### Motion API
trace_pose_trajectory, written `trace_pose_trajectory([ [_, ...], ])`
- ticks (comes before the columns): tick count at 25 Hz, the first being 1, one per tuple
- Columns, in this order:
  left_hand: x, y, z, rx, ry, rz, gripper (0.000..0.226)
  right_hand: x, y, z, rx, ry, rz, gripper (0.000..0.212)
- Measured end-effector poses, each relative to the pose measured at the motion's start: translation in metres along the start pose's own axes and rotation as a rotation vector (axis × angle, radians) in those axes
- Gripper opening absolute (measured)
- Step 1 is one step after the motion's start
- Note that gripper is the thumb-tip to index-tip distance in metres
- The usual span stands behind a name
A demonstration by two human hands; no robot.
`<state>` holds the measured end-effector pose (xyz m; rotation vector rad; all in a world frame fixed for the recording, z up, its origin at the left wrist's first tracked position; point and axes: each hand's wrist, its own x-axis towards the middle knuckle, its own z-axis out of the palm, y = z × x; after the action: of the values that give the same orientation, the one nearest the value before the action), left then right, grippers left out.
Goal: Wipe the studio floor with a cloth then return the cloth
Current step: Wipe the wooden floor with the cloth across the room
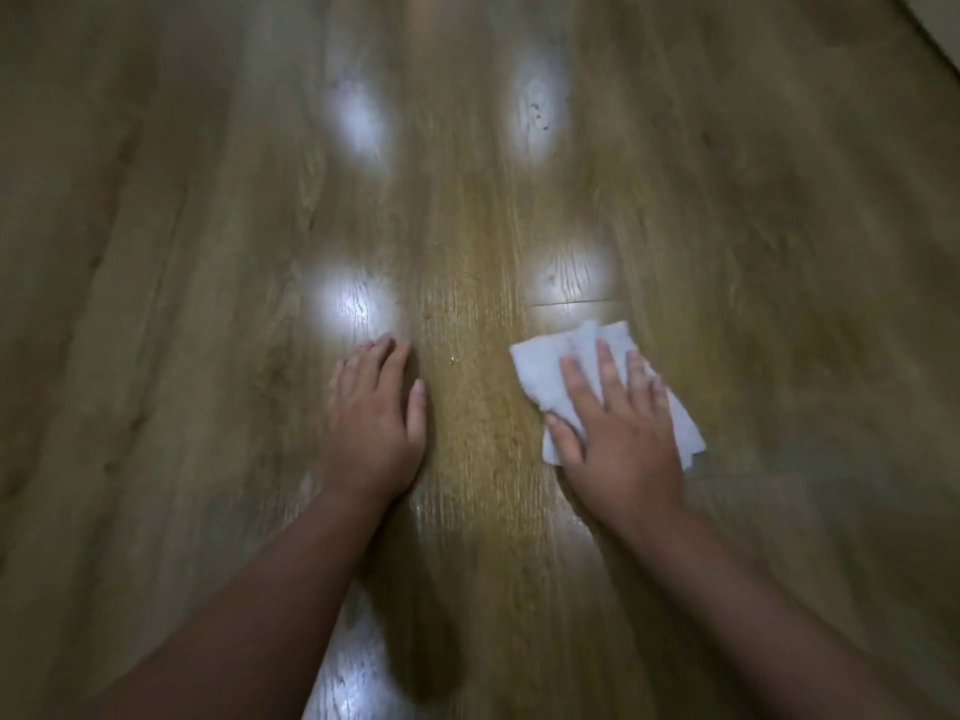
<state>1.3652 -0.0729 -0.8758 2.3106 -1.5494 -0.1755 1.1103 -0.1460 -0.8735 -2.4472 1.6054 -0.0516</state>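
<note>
A white cloth [550,366] lies flat on the wooden plank floor [467,241], right of centre. My right hand [618,433] presses down on the cloth with fingers spread, covering its middle and lower part. My left hand [376,413] rests palm down on the bare floor to the left, fingers together, holding nothing. A few small specks and droplets [452,360] sit on the planks between my two hands.
Bright patches of reflected light [353,116] shine on the floor ahead of my hands. Dark specks [535,109] mark the far right patch. A paler edge [940,39] crosses the top right corner.
</note>
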Motion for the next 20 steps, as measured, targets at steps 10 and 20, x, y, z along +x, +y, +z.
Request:
trace_pose_trajectory([
  [10, 0.000, -0.004, 0.004, 0.005, 0.052, 0.019, 0.051, 0.030, -0.100, 0.017, 0.036, 0.010, -0.109, 0.065],
  [20, 0.002, -0.002, 0.009, 0.002, 0.056, -0.006, 0.062, 0.063, -0.113, 0.014, 0.042, -0.038, -0.191, 0.065],
])
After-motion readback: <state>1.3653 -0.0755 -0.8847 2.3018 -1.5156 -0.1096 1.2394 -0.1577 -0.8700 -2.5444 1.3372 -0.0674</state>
